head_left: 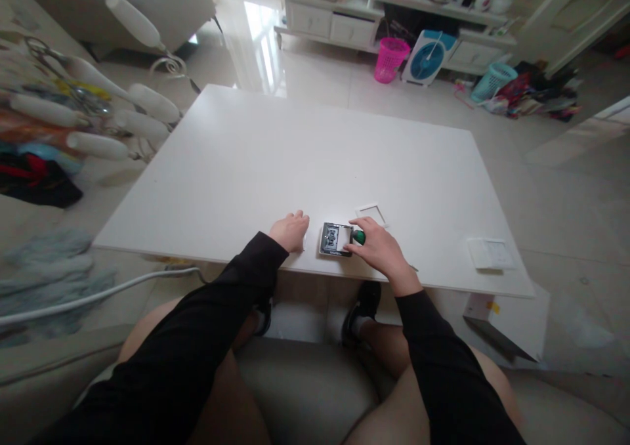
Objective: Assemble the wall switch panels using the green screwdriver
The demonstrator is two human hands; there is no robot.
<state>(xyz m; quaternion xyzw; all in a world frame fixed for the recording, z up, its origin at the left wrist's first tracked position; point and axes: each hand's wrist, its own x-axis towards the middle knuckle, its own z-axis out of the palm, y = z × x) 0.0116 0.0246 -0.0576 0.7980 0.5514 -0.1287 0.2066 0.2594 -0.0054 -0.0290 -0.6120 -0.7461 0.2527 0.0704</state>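
A small square wall-switch-like unit [331, 239] lies near the front edge of the white table, with a dark rim, metal parts on its left and a white panel on its right. The thumb and forefinger of my right hand [378, 247] touch its right side. Held in that same palm is a screwdriver with a green handle [359, 237], its thin shaft showing past the hand. My left hand [291, 231] rests on the table left of the unit, fingers bent together. A thin whitish edge [305, 240] shows beside those fingers; what they hold is unclear.
A white square frame [373, 214] lies just beyond my right hand. Farther right, a white square plate [491, 254] sits near the white table's [315, 149] corner. A box [506, 323] stands below that corner. A lamp with white shades [142, 127] is at the left.
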